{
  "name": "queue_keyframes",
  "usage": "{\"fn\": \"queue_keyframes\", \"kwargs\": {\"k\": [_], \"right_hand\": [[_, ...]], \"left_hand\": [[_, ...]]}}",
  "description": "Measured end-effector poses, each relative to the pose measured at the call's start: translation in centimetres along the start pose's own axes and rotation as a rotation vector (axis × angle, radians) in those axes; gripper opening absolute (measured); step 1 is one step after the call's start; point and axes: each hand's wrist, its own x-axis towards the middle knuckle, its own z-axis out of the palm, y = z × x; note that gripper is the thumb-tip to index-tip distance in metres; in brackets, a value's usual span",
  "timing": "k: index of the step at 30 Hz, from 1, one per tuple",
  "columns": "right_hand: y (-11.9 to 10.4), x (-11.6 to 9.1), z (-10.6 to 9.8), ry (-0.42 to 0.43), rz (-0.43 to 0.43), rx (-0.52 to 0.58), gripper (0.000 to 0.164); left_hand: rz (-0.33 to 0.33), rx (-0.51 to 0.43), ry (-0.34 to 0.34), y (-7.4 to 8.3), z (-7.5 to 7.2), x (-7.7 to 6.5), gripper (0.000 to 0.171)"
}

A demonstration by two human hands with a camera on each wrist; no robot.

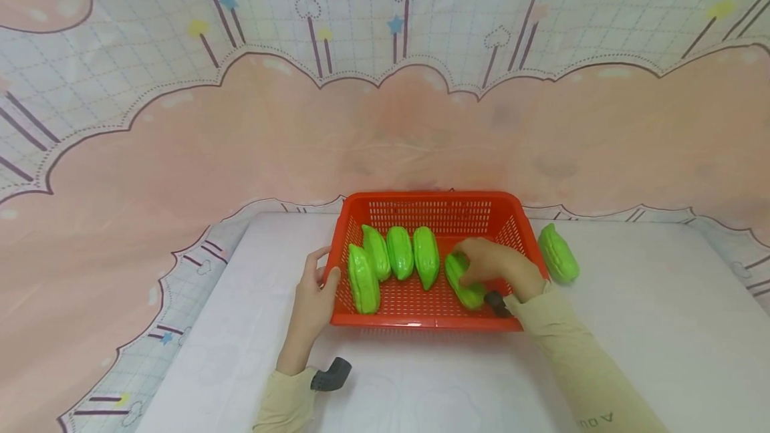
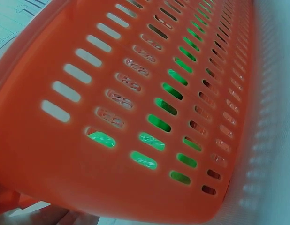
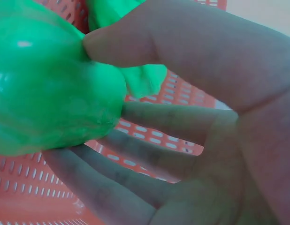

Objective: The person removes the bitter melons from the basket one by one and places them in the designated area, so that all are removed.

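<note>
A red plastic basket [image 1: 421, 321] with slotted walls stands on the white table. My left hand [image 1: 314, 296] grips its left rim, and the basket's slotted outer wall [image 2: 135, 84] fills the left wrist view. Inside the right part of the basket, my right hand [image 1: 496, 266] holds a glossy green ridged fruit [image 1: 462, 286] between thumb and fingers. That same fruit [image 3: 56, 89] shows up close in the right wrist view. Several similar green fruits [image 1: 426, 256] lie in the left and middle of the basket, side by side, roughly lengthwise.
Another green ridged fruit [image 1: 558, 254] lies on the white table [image 1: 650, 326], just outside the basket's right wall. Behind the table hangs a patterned cloth [image 1: 385, 125] in pink and white. Small dark devices [image 1: 332, 375] sit at both wrists.
</note>
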Motion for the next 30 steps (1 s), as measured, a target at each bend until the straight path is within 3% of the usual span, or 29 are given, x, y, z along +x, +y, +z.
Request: {"fn": "queue_keyframes", "kwargs": {"k": [10, 30], "right_hand": [[0.0, -0.1, -0.1, 0.001, 0.006, 0.016, 0.056], [-0.1, -1.3, -0.9, 0.051, -0.021, 0.055, 0.059]], "left_hand": [[0.047, 0.008, 0.010, 0.0, 0.0, -0.2, 0.044], [0.046, 0.005, 0.006, 0.0, 0.0, -0.1, 0.043]]}}
